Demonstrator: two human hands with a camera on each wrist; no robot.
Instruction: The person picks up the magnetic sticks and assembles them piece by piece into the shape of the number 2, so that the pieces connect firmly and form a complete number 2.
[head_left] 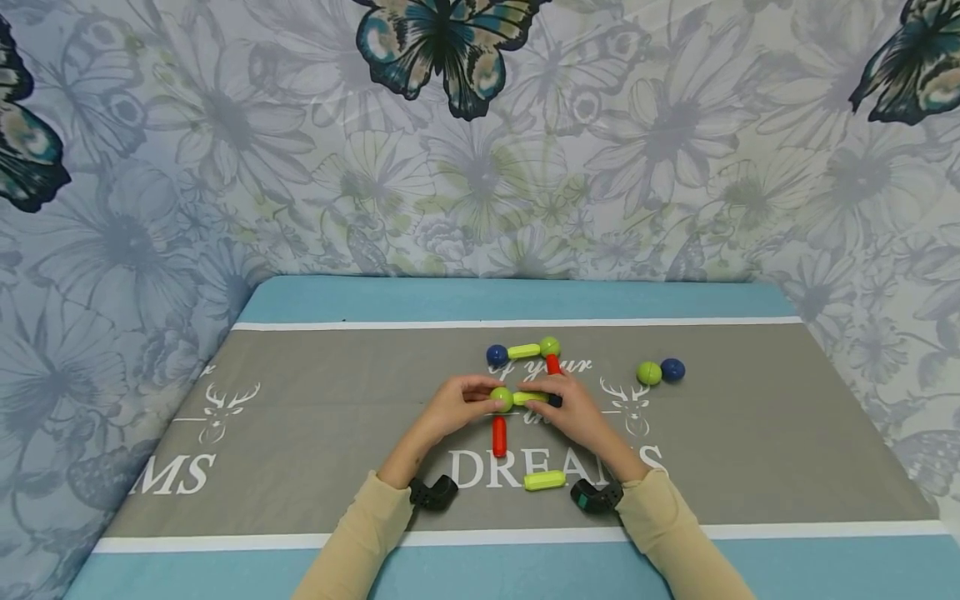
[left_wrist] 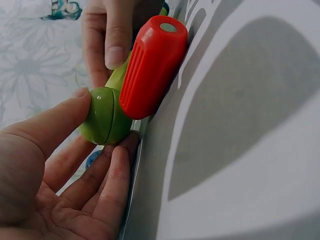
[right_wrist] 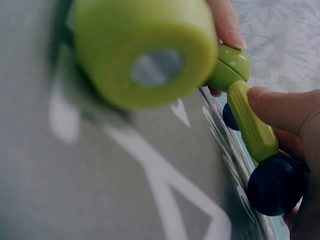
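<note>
Green ball (head_left: 502, 399) was pinched between thumb and fingertips of the left hand (head_left: 453, 408). Yellow-green rod (head_left: 529, 398) was pinched in the right hand (head_left: 577, 408), long axis roughly left-right, one end against that ball, the other against the dark blue ball (right_wrist: 276, 185). Both grips narrow.

Key relation: red rod (head_left: 499, 437) was seen directly on the wearer's side of the green ball, long axis pointed at the wearer, far end at the ball. Left hand was nearer to it. Contact between red rod and ball could not be confirmed: in the left wrist view the ball was partly covered by the rod. Grey disc was visible in the rod's free end.

Loose yellow-green rod (head_left: 544, 481) was laid crosswise between the forearms, nearer the wearer, apart from the chain. Beyond the hands, blue ball (head_left: 497, 356), short green rod (head_left: 523, 351), second green ball (head_left: 550, 346) and upper red rod (head_left: 552, 364) were lined up in an L; the near end of that red rod was hidden by the right hand. Ball pair (head_left: 661, 372) was placed well off to the right.

Surface (head_left: 300, 467) was covered in grey with white lettering, blue bands at the edges. Room was closed off behind by floral cloth (head_left: 637, 192).
</note>
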